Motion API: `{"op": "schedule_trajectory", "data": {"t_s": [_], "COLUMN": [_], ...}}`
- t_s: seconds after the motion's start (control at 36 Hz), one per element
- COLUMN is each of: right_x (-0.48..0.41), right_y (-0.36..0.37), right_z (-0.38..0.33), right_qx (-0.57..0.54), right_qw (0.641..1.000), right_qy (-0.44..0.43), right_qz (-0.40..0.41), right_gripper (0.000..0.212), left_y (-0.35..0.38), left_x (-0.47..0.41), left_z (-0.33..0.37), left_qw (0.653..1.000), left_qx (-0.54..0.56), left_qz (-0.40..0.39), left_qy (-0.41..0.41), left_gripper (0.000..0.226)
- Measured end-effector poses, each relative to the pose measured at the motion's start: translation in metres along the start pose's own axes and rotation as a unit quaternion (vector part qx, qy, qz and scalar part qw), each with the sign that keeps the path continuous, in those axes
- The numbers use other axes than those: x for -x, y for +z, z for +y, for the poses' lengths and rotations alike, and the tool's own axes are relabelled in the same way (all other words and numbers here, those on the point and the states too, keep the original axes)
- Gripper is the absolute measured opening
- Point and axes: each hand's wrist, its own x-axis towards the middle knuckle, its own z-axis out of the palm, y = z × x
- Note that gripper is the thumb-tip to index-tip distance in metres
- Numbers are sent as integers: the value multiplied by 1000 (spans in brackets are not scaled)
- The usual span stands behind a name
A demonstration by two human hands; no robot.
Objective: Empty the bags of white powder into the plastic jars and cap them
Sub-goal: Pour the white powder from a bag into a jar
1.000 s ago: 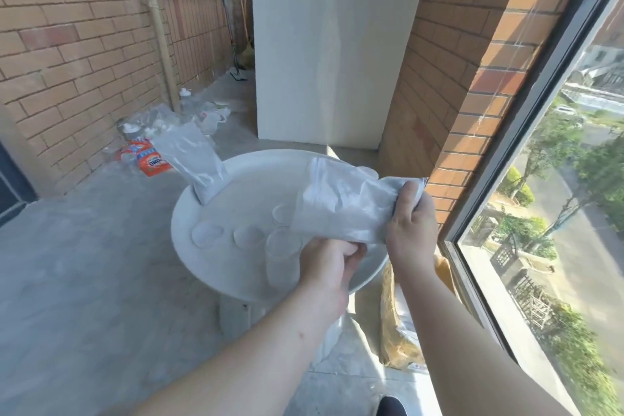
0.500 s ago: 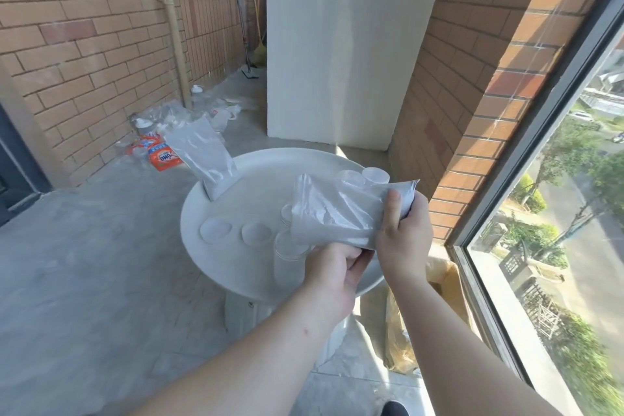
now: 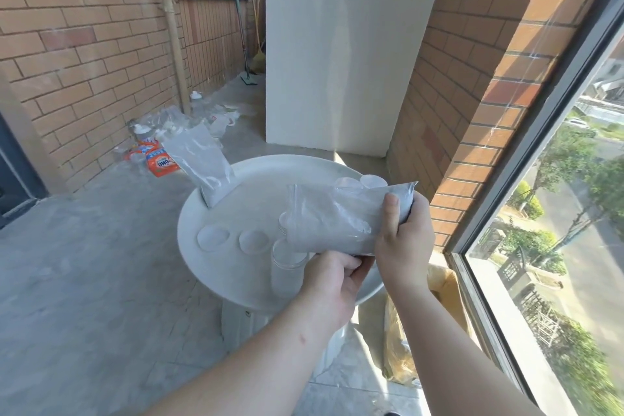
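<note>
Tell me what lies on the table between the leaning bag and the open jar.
Two flat clear lids, side by side, shown in the head view.

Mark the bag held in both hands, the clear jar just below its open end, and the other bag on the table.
held bag (image 3: 341,219), head view, crumpled middle.
jar (image 3: 285,275), head view, clear side wall.
other bag (image 3: 197,159), head view, upper half.
</note>
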Motion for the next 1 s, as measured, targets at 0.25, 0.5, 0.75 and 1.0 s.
{"op": "schedule_trajectory", "data": {"t_s": [0.25, 0.5, 0.75, 1.0], "right_x": [0, -1, -2, -2], "right_y": [0, -1, 2, 5], "right_z": [-2, -6, -5, -6], "right_qx": [8, 4, 9, 14], "right_qw": [999, 999, 998, 998], "right_qy": [-31, -37, -29, -38], "right_qz": [-23, -38, -51, -40], "right_gripper": [14, 14, 44, 49], "left_y": [6, 8, 10, 11], "left_x": [8, 8, 9, 10], "left_z": [4, 4, 5, 4], "left_qw": [999, 999, 1000, 1000], "left_qx": [-25, -26, -17, -2], "left_qz": [-23, -29, -23, -24], "left_qy": [0, -1, -4, -15], "left_gripper": [56, 52, 48, 44]}}
